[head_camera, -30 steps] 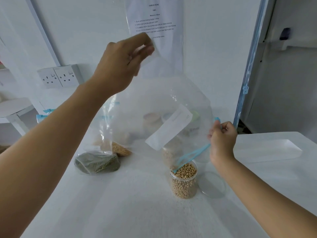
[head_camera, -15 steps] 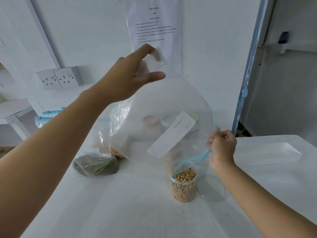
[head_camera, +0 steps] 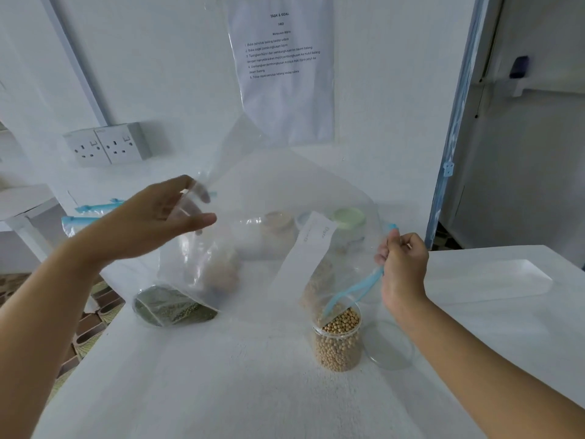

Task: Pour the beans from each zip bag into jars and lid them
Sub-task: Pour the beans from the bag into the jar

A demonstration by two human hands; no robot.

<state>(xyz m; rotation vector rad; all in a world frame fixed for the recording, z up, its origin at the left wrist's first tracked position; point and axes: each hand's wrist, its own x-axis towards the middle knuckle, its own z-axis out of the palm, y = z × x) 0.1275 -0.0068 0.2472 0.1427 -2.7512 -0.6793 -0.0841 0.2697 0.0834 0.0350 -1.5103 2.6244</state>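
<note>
A large clear zip bag (head_camera: 285, 198) with a white label hangs empty over the table. Its blue zip mouth dips into an open clear jar (head_camera: 337, 342) filled with pale soybeans. My right hand (head_camera: 402, 267) pinches the blue zip edge just above and right of the jar. At the bag's left side my left hand (head_camera: 158, 223) is spread, fingers straight against the film, gripping nothing. The jar's clear lid (head_camera: 387, 346) lies flat on the table right of the jar.
A bag of green beans (head_camera: 171, 307) lies left of the jar, with a bag of brown beans (head_camera: 221, 270) behind it. Lidded jars (head_camera: 348, 217) stand at the back, seen through the film. A white tray (head_camera: 487, 280) sits at the right. The table's left edge drops to the floor.
My left hand let go of the bag's raised bottom corner, opened, and dropped lower to the left. The bag sagged. My right hand kept its pinch on the zip.
</note>
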